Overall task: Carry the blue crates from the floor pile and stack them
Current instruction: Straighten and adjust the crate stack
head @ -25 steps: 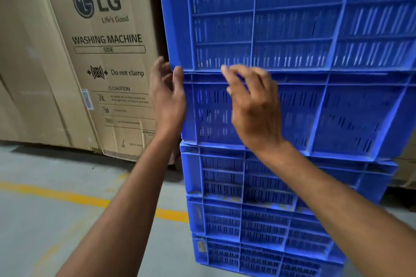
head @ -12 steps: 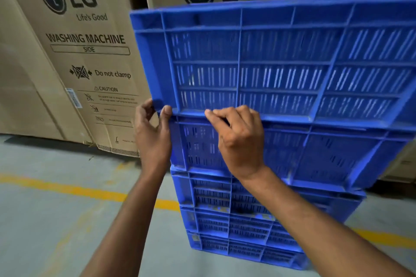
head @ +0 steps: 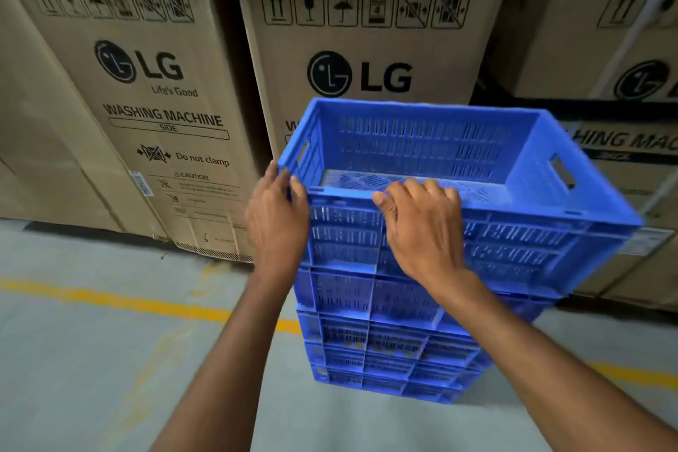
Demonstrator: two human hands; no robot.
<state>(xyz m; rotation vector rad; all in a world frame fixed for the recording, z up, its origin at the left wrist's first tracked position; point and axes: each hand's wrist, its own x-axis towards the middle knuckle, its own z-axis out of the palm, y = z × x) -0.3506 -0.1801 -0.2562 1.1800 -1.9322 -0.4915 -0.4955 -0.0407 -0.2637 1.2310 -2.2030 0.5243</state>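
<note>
A stack of several blue slotted crates (head: 385, 341) stands on the floor in front of me. The top blue crate (head: 521, 246) sits upright and slightly skewed on the stack, its open inside visible. My left hand (head: 277, 224) grips the crate's near left corner, thumb on the front rim. My right hand (head: 422, 227) lies over the near rim, fingers curled over its edge into the crate.
Tall cardboard washing machine boxes (head: 154, 103) line the wall right behind the stack. The grey concrete floor (head: 110, 360) has a yellow line (head: 146, 303) running across it, passing under the stack.
The view has tipped down, so the top crate now shows its open inside instead of its side wall. Both hands have shifted up from its lower edge to its near rim.
</note>
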